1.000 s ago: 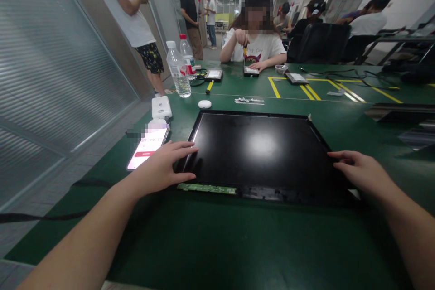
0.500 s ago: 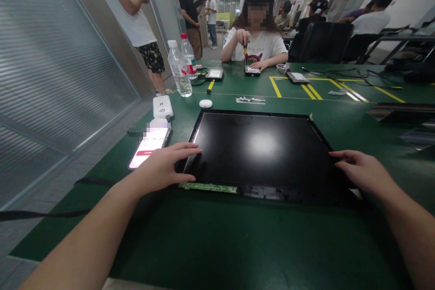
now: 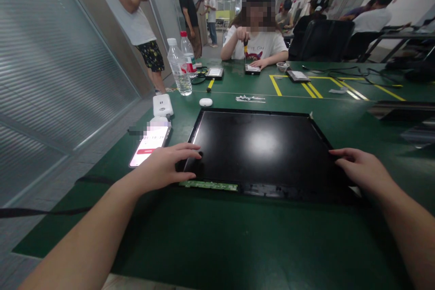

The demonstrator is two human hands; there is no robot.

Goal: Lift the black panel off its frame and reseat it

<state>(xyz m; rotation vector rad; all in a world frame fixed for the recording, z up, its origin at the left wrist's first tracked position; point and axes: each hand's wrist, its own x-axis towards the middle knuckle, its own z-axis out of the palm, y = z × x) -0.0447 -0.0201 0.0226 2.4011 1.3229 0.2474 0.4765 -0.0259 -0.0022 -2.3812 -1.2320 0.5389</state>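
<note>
While the bare display panel [image 3: 258, 147] lies flat on the green mat [image 3: 217, 244], long axis running left to right between my hands, my left hand [image 3: 163, 167] spreads flat on its near-left corner and my right hand [image 3: 363, 170] rests open-fingered on its right edge.

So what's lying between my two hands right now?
In the head view, the black display panel spans the whole stretch: the left hand rests on its left edge, the right hand on its right edge.

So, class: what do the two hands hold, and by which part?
The display panel: left hand on its near-left corner, right hand on its right edge.
</note>
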